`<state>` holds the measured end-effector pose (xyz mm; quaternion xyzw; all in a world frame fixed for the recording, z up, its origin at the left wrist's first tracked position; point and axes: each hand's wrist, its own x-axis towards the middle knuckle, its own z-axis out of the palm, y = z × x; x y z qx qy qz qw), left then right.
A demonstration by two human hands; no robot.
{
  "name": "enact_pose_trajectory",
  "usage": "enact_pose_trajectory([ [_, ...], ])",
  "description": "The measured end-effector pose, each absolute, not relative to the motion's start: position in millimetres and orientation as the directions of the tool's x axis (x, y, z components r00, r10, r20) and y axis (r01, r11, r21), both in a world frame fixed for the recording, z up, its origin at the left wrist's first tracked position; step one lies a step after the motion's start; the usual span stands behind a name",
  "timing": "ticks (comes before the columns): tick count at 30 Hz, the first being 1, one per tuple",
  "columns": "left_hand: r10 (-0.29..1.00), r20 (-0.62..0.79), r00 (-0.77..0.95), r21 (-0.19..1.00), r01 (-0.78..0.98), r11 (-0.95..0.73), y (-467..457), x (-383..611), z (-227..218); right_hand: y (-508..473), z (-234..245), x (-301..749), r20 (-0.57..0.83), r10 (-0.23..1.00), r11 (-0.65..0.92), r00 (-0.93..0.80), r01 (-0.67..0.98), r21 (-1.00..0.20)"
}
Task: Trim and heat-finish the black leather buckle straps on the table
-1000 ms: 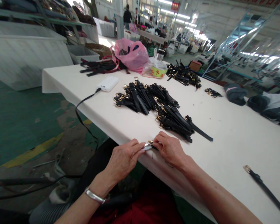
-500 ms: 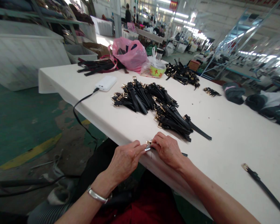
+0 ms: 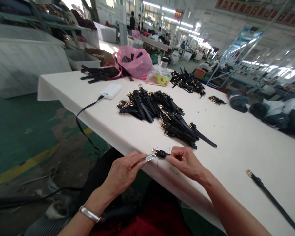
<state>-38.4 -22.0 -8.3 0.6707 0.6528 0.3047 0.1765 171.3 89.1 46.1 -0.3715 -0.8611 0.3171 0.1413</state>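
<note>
single head-worn camera; faces forward and down, close above left hand (image 3: 120, 170) and right hand (image 3: 187, 163), across white table (image 3: 236, 141).

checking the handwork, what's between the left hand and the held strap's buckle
The head view shows a shiny metal tool there, pinched in the left hand, its tip at the buckle.

- Place type: factory workshop.
- Lighting, upper centre of the frame: rows of tube lights (image 3: 151, 4).
- Signage, upper right: red banner (image 3: 260, 13) with large lettering.
- Floor (image 3: 27, 121), left: green, worn, with yellow line (image 3: 24, 165).
- Storage, upper left: large white bin (image 3: 24, 62).
- Table (image 3: 231, 134), centre: piles of like buckled straps (image 3: 145, 105).
- Background, upper left of centre: people (image 3: 132, 22) standing.
</note>
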Motion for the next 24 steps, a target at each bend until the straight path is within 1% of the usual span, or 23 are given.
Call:
enact_pose_trajectory([
  [2, 0.983, 0.172, -0.069, 0.665, 0.744, -0.064, -23.7, -40.2, -9.3, 86.7, 48.2, 174.6, -0.003, 0.745, 0.547, -0.667, 0.613, -0.571],
  [4, 0.98, 0.174, -0.091, 0.687, 0.725, -0.055, -23.8, -39.7, -10.0, 87.1, 44.4, 172.9, 0.036, 0.768, 0.581, -0.64, 0.672, -0.459],
  [6, 0.978, 0.183, -0.102, 0.695, 0.717, -0.056, -23.5, -38.0, -9.9, 89.0, 37.3, 167.6, 0.037, 0.752, 0.622, -0.659, 0.689, -0.372],
  [7, 0.976, 0.189, -0.108, 0.696, 0.716, -0.056, -23.6, -37.2, -9.8, 90.0, 34.0, 164.7, 0.026, 0.741, 0.636, -0.671, 0.689, -0.348],
  [9, 0.972, 0.201, -0.122, 0.697, 0.715, -0.054, -24.3, -36.4, -9.6, 91.2, 30.0, 161.4, 0.031, 0.746, 0.634, -0.665, 0.695, -0.339],
  [10, 0.969, 0.208, -0.131, 0.699, 0.713, -0.054, -25.0, -36.7, -9.7, 91.5, 30.0, 162.5, 0.058, 0.761, 0.623, -0.646, 0.702, -0.347],
  [14, 0.959, 0.228, -0.169, 0.712, 0.701, -0.046, -28.6, -41.2, -11.8, 94.4, 41.7, 203.1, 0.246, 0.845, 0.534, -0.474, 0.734, -0.42],
  [16, 0.953, 0.235, -0.193, 0.715, 0.698, -0.035, -29.9, -44.3, -13.5, 98.5, 49.6, 251.0, 0.263, 0.899, 0.437, -0.351, 0.775, -0.457],
  [18, 0.945, 0.243, -0.217, 0.72, 0.693, -0.026, -30.7, -47.2, -15.1, 103.8, 55.0, 314.7, 0.291, 0.942, 0.281, -0.169, 0.871, -0.403],
  [20, 0.939, 0.252, -0.234, 0.725, 0.688, -0.023, -31.3, -49.5, -16.2, 108.8, 56.4, 383.2, 0.289, 0.956, 0.036, 0.044, 0.963, -0.266],
  [21, 0.936, 0.259, -0.239, 0.726, 0.688, -0.025, -31.5, -50.3, -16.4, 110.5, 55.3, 414.1, 0.273, 0.954, -0.071, 0.123, 0.978, -0.194],
  [22, 0.932, 0.268, -0.243, 0.726, 0.687, -0.03, -31.8, -50.8, -16.3, 111.2, 52.9, 439.7, 0.286, 0.937, -0.17, 0.198, 0.978, -0.122],
  [23, 0.929, 0.276, -0.246, 0.726, 0.687, -0.033, -32.1, -50.9, -15.8, 110.7, 49.1, 457.7, 0.339, 0.912, -0.224, 0.231, 0.973, -0.061],
  [24, 0.926, 0.281, -0.251, 0.726, 0.686, -0.034, -32.4, -50.5, -15.0, 108.7, 44.0, 466.5, 0.403, 0.886, -0.24, 0.229, 0.971, -0.024],
])
